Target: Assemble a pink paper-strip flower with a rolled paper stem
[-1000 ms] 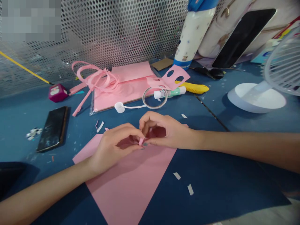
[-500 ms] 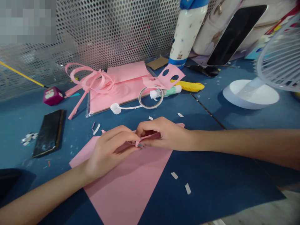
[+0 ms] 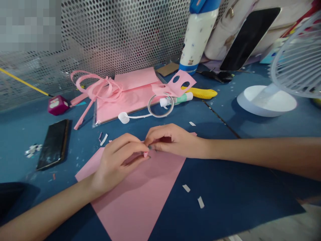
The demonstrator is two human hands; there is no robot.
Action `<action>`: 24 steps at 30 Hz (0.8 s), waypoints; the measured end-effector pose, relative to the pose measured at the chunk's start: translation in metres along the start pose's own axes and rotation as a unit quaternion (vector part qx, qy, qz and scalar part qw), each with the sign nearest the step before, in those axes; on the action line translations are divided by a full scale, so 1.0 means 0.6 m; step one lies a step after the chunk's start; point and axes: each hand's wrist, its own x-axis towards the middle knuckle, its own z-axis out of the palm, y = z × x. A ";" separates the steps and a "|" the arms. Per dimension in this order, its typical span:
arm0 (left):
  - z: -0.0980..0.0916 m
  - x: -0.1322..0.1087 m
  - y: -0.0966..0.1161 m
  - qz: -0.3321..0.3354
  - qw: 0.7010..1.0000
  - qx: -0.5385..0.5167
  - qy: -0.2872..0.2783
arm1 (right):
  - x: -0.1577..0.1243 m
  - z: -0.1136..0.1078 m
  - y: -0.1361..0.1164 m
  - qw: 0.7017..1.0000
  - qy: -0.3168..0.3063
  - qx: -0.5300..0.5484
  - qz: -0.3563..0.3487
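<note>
Over a large pink sheet (image 3: pixel 135 201) on the blue table, both hands meet at the fingertips. My left hand (image 3: pixel 120 160) pinches a small rolled piece of pink paper (image 3: pixel 145 154) between thumb and fingers. From the right, my right hand (image 3: pixel 170 140) touches the same spot, its thumb and fingertips pressed together beside the roll. What its fingertips hold, if anything, is too small to tell. Curled pink strips (image 3: pixel 100 88) and a packet of pink paper (image 3: pixel 127 100) lie behind the hands.
Behind are a tape ring (image 3: pixel 149 106), glue stick (image 3: pixel 184 97), yellow cutter (image 3: pixel 203 93) and bottle (image 3: pixel 198 40). A phone (image 3: pixel 54 144) and purple tape measure (image 3: pixel 57 105) lie left. A white fan (image 3: pixel 265 100) stands right. Paper scraps (image 3: pixel 201 202) lie near the sheet.
My right hand's fingertips have shifted slightly up, and the small pink roll now shows more clearly at my left fingertips. The view has moved slightly.
</note>
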 end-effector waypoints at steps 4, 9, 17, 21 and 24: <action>0.001 -0.001 -0.001 -0.005 1.000 0.017 0.006 | -0.001 0.004 -0.003 1.000 0.010 0.009 0.015; 0.002 -0.001 -0.001 -0.030 0.999 0.018 0.015 | -0.001 0.005 -0.006 0.997 0.022 0.048 0.055; 0.003 -0.003 -0.005 -0.004 0.996 0.089 0.018 | -0.003 0.010 -0.006 0.999 0.015 -0.004 0.048; 0.007 -0.006 -0.007 0.028 0.989 0.142 0.014 | -0.003 0.018 -0.005 0.996 0.039 -0.067 0.045; 0.010 -0.004 -0.007 0.043 0.988 0.150 0.020 | -0.003 0.021 -0.004 0.996 0.055 -0.063 0.042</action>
